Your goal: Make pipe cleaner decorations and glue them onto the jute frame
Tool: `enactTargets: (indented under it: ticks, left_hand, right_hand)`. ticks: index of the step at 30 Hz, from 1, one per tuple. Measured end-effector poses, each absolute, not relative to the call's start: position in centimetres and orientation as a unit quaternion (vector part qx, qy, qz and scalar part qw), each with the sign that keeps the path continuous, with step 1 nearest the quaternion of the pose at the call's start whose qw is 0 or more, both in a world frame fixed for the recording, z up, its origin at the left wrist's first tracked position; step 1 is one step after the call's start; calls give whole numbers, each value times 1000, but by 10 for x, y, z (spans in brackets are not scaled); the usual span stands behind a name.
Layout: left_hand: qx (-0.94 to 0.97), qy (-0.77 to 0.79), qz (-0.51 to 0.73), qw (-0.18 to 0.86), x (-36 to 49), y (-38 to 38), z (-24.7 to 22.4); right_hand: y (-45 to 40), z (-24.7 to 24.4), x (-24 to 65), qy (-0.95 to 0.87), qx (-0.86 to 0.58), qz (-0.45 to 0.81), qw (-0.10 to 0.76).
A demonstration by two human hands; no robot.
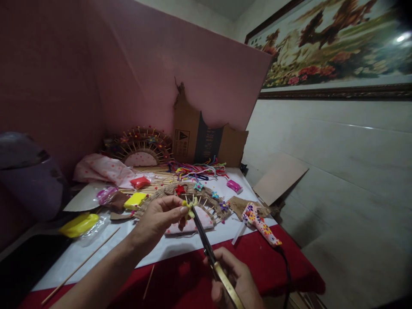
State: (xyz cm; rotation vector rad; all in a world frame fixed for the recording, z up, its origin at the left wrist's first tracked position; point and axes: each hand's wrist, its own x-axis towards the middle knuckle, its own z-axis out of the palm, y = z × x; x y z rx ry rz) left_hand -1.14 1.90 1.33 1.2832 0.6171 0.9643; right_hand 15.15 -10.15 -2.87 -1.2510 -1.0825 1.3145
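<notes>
Between the thumb and fingers of my left hand (164, 216) is a small yellow-green pipe-cleaner flower (189, 209). My right hand (233, 274) grips a pair of scissors (206, 244) by its gold-coloured handles. The dark blades point up and away, and their tips meet the flower. Whether the blades are parted there is too small to tell. Just behind my hands lies a half-round fan-shaped craft piece (165, 187), wrapped in brown twine and set with sticks. A red flower (180, 189) and several blue and purple ones sit along its arch.
A flower-patterned glue gun (262, 225) lies at the right, its cord hanging over the red cloth (302, 262). Yellow clay packets (80, 225) and a loose stick (82, 265) are at the left. Pipe cleaners (206, 169), a finished-looking fan (141, 148) and torn cardboard (189, 128) stand behind.
</notes>
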Motion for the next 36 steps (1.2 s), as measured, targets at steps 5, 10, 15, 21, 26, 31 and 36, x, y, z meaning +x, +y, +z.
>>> enactTargets:
  ticks: [5, 10, 15, 21, 26, 31, 36]
  left_hand:
    - [561, 275, 427, 654, -10, 21, 10]
    - [557, 284, 429, 652, -10, 21, 10]
    - [557, 279, 441, 646, -11, 23, 14]
    - [550, 294, 453, 637, -12, 23, 18]
    - [518, 284, 463, 661, -14, 25, 18]
    - [450, 302, 507, 670, -16, 30, 20]
    - [388, 315, 528, 686, -16, 32, 19]
  right_hand:
    - [-100, -28, 151, -419, -495, 567, 508]
    - [-100, -28, 149, -417, -491, 568, 512]
    - [-96, -29, 146, -458, -498, 528, 513]
    - [-88, -35, 146, -494, -507, 481, 517]
    - [-87, -31, 145, -502, -524, 478, 495]
    - [-77, -6, 171, -505, -588, 428, 465]
    - [-39, 35, 224, -627, -630, 240, 392]
